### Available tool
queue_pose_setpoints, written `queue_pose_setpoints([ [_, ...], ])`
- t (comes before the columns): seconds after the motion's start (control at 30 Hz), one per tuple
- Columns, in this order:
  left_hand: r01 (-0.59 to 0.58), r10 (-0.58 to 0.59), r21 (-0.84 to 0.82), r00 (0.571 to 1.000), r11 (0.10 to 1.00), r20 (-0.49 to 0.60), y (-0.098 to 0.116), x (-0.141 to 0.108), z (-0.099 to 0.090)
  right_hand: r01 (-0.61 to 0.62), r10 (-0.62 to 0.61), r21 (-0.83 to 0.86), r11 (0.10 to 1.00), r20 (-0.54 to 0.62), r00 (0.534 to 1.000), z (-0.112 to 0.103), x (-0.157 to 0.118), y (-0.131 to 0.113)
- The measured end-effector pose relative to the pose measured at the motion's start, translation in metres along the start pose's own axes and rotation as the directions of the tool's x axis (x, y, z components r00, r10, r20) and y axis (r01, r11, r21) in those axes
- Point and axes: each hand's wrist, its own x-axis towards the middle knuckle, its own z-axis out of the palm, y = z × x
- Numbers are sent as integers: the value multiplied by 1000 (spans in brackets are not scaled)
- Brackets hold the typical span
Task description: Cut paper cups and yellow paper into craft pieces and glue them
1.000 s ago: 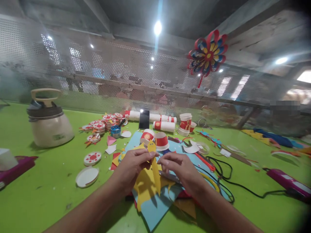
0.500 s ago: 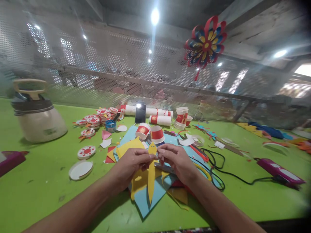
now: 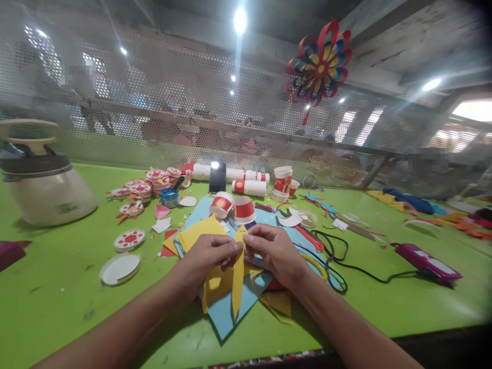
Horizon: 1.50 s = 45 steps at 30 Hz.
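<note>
Between my two hands hangs a long yellow paper cutout, pointed at the bottom, with a rounded head and small dark eye marks at the top. My left hand pinches its left edge just under the head. My right hand has thumb and fingertips closed at the right edge of the head. Below lie blue paper sheets and yellow paper. Two red and white paper cups, a tilted one and an upside-down one, sit just beyond my fingers.
Decorated paper discs and a white lid lie at left, near a large jug and a blue jar. A phone stands before stacked cups. At right are black cable, red-handled tool and purple power strip.
The view has shifted slightly, so the table objects appear a little further left. My right fingertips have closed in on the cutout's head; my left hand keeps its pinch.
</note>
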Motion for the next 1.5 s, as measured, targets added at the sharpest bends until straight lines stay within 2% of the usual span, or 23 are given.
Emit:
queue_pose_setpoints([
  [0.23, 27, -25, -91, 1000, 995, 19, -1, -1, 0, 25, -25, 2, 1000, -39, 999, -8, 3, -3],
  [0.4, 35, -35, 13, 999, 999, 25, -4, 2, -2, 23, -22, 12, 1000, -46, 999, -11, 7, -4],
  [0.63, 50, -52, 55, 998, 997, 37, -4, 3, -4, 11, -10, 32, 999, -39, 999, -12, 7, -5],
  [0.87, 47, -41, -88, 997, 995, 69, -2, 0, 0, -54, 56, 93, 994, -17, 998, -8, 5, -7],
  [1.13, 41, -41, -80, 999, 996, 6, -7, 4, 0, -113, 106, 128, 985, 62, 992, -1, 2, -3],
  [1.3, 31, -33, -74, 999, 997, -25, -5, 5, 0, -89, 83, 100, 991, 57, 995, 0, 0, 2],
  [1.5, 48, -46, -109, 999, 993, 16, -3, 3, 4, -61, 58, 68, 996, 39, 998, -1, 0, 5],
])
